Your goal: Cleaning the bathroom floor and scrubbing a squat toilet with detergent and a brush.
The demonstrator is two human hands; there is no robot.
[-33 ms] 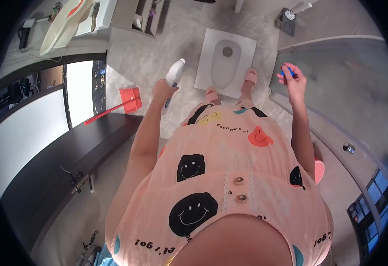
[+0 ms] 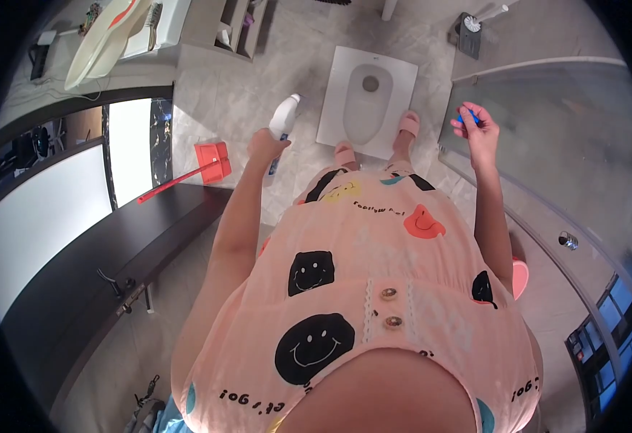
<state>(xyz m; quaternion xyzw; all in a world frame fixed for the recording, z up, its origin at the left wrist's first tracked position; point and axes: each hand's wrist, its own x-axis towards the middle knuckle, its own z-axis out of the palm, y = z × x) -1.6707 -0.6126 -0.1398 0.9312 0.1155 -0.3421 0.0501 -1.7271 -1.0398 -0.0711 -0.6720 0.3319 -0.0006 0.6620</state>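
My left hand (image 2: 267, 146) is wrapped round a white cleaner bottle (image 2: 284, 117) with an angled neck and a blue-and-white label. Its spout leans up and to the right, beside the white squat toilet (image 2: 326, 101). Over on the right, my right hand (image 2: 480, 133) pinches a small blue cap (image 2: 467, 116), partly covered by my fingers. That hand is held near the frosted glass panel. Inside the squat toilet's bowl a round dark drain shows at the far end. My feet, in pink slippers (image 2: 408, 124), stand at its near edge.
A red dustpan (image 2: 213, 163) with a long handle lies left, near the dark door (image 2: 77, 252). A toilet brush in its holder (image 2: 468, 45) stands far right. The glass shower panel (image 2: 547, 130) runs along the right; a cabinet (image 2: 218, 22) is at the far left.
The bottle in my left hand has tilted very slightly and shifted a little to the left. My right hand and the rest look the same.
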